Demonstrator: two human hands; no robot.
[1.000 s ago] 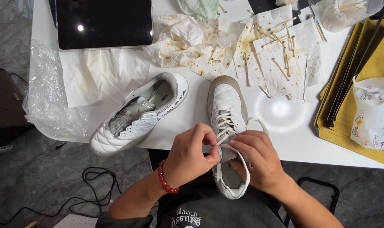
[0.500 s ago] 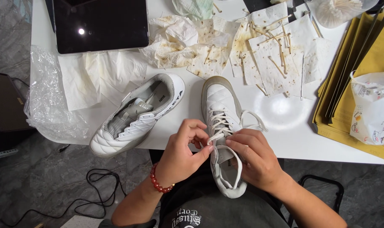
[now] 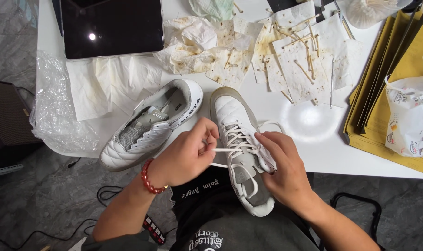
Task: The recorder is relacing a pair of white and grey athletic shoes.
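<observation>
Lacing a white shoe [image 3: 241, 139], heel overhanging the tabletop [image 3: 313, 139] edge toward the lap. Left hand [image 3: 186, 155] pinched shut on the lace [image 3: 223, 150], drawn taut across the eyelets; right hand [image 3: 286, 167] clamped around the shoe's side, steadying it. Upper rows crossed already, lowest eyelets apparently unthreaded, ends untied. Left of the grip, second shoe [image 3: 151, 123] lying without laces

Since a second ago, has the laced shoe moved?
Cannot tell: the laced shoe keeps its place beside the unlaced shoe; the camera itself shifted.
</observation>
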